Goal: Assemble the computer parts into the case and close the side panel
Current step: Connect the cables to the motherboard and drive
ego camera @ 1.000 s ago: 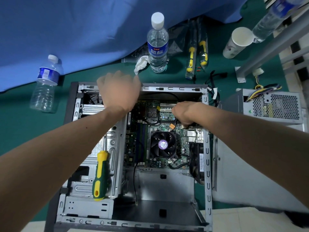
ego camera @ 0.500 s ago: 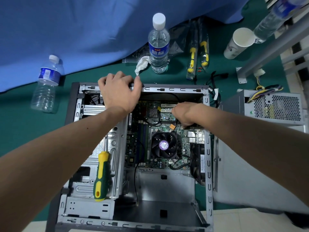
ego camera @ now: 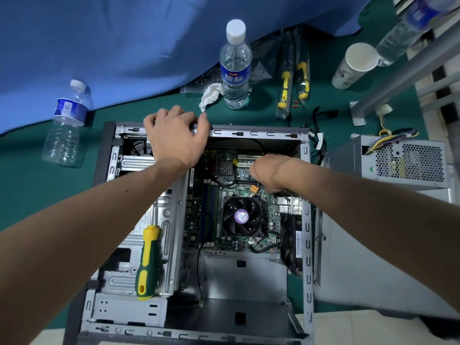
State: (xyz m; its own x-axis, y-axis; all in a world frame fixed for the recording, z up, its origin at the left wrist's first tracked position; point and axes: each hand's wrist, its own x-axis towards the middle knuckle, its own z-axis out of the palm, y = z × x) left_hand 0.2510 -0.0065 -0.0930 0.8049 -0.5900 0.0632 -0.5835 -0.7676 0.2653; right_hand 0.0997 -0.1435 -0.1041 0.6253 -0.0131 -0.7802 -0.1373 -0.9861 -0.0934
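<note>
Green table [ego camera: 29,195] holds my case [ego camera: 305,220]; left hand [ego camera: 174,140] fingers curl over its rim, right hand [ego camera: 267,173] fingers hidden inside.

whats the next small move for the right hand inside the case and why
Probably finish seating whatever the right hand is working on the motherboard; its fingers are curled down there, their grip hidden. The left hand grips the case top rail, bracing it. The power supply sits outside, so board work likely comes first.
</note>
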